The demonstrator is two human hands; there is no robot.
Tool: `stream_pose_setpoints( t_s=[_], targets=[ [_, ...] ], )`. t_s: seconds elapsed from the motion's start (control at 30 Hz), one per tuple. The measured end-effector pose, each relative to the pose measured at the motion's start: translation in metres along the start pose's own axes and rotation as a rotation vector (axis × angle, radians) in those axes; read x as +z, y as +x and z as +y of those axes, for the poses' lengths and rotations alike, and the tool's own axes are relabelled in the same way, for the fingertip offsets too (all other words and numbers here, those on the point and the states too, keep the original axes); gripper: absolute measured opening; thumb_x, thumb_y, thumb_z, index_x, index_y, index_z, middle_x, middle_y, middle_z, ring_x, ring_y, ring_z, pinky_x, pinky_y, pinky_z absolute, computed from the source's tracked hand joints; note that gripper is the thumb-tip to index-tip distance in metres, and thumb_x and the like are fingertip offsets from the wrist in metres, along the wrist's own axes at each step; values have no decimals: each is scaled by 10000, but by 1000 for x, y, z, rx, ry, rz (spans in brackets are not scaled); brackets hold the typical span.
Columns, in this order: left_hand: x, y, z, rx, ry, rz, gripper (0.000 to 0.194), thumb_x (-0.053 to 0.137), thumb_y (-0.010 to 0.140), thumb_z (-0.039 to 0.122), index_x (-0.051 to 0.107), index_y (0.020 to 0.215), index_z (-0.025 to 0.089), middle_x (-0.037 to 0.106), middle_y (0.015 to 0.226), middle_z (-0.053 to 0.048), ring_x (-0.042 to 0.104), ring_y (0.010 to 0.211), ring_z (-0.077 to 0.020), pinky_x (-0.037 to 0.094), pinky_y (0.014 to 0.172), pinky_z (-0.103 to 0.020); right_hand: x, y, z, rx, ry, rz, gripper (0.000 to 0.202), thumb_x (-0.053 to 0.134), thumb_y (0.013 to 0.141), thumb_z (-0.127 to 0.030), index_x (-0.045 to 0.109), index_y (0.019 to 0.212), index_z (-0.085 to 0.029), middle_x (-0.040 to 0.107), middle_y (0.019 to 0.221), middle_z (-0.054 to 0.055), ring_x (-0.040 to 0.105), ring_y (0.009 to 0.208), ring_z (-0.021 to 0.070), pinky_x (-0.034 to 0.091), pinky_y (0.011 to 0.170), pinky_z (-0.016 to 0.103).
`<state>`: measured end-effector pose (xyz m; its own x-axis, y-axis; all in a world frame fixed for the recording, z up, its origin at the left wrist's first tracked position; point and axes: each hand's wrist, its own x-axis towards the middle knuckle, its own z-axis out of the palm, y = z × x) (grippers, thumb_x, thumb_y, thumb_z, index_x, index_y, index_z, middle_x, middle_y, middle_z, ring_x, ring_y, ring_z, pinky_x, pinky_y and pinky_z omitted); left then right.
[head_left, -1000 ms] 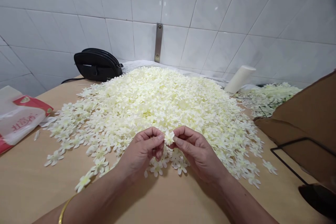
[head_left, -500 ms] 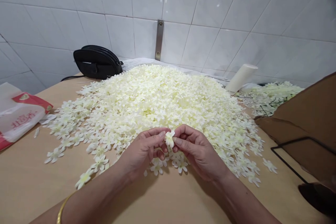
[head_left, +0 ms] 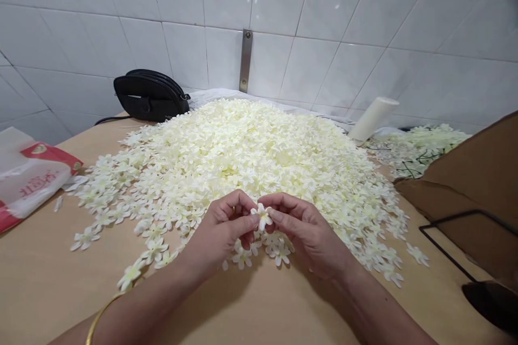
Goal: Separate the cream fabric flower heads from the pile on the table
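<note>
Between both hands, near the front of the heap, is one small white artificial flower [head_left: 262,216] with a pale yellow centre, its petals facing me. My left hand [head_left: 226,223] pinches its left petals between thumb and forefinger. On the other side, the thumb and forefinger of my right hand [head_left: 301,229] grip its right edge. Just beyond my fingers rises a wide heap of similar cream-white flowers [head_left: 251,151]. A few loose ones lie on the table below my hands. The backs of the gripped petals are hidden.
A black bag [head_left: 149,96] rests against the tiled wall at the back left. A red and white plastic bag [head_left: 36,178] lies at the left. A white roll [head_left: 372,120] leans behind the heap; brown cardboard [head_left: 473,183] and a black wire frame [head_left: 449,256] stand at the right.
The flower has turned and opened out, so its face and centre now show. My left fingers have shifted and bent around its left side; the right hand stays nearly in place.
</note>
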<state>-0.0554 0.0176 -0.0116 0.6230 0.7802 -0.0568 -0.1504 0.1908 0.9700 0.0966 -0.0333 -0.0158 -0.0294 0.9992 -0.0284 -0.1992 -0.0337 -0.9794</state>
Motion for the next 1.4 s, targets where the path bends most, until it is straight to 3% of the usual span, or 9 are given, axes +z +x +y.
stream_pose_setpoints(
  t_s=[0.27,0.63,0.73,0.83,1.03,1.17,1.27,1.33,1.4],
  targets=[
    [2,-2,3,42,85,9,123,598,737,243,540,716,136,576,579,2,490,506,-84,410,499,-185,6,-1,-5,-27,-186,-24,137,553,800,-239,655,852,-162,594,667,3,545,647,106,443,632,234],
    [1,-2,-3,60,247,88,85,520,757,221,528,698,160,532,528,16,486,492,-105,396,491,-210,9,-5,-4,-125,-450,-26,234,412,875,-223,629,955,-192,584,668,-5,556,635,105,440,582,211],
    [5,-8,-8,225,424,90,128,468,777,196,524,667,161,494,527,20,453,496,-101,367,492,-213,14,-6,2,-264,-717,65,231,385,863,-172,611,904,-154,572,653,15,540,599,119,432,551,228],
    [7,-11,-10,363,540,107,159,447,786,183,531,653,159,469,540,22,439,501,-97,358,500,-217,20,-5,12,-547,-1022,212,234,368,819,-97,590,895,-112,581,700,61,538,619,149,441,559,264],
    [7,-4,-7,193,247,214,138,533,774,284,499,709,167,509,552,26,496,507,-103,405,491,-204,15,-3,18,-862,-1135,346,333,394,790,-9,533,1075,-109,606,844,98,578,788,163,487,697,274],
    [14,-4,-8,-34,1,78,334,540,737,465,472,656,149,495,502,17,475,416,-89,390,426,-197,3,-7,17,-1020,-1279,420,402,463,776,-16,531,1141,-168,599,959,110,575,881,190,466,766,307],
    [16,-4,-7,-115,-234,-19,471,555,656,600,492,688,135,523,549,-4,503,438,-92,426,452,-208,1,-7,21,-1062,-1371,300,444,511,784,-102,499,1216,-202,588,1024,125,564,921,247,446,786,382],
    [14,-4,-6,-109,-297,-10,451,613,621,564,482,664,135,514,532,6,498,441,-79,427,473,-193,5,-8,24,-1034,-1333,242,462,528,778,-115,497,1227,-219,577,1079,122,555,958,268,431,816,414],
    [11,-4,-6,-121,-299,18,350,586,693,465,464,641,141,498,519,18,486,430,-68,416,473,-181,10,-9,26,-1010,-1228,225,445,541,765,-99,533,1187,-240,582,1092,96,571,942,254,444,811,397]
  ],
)
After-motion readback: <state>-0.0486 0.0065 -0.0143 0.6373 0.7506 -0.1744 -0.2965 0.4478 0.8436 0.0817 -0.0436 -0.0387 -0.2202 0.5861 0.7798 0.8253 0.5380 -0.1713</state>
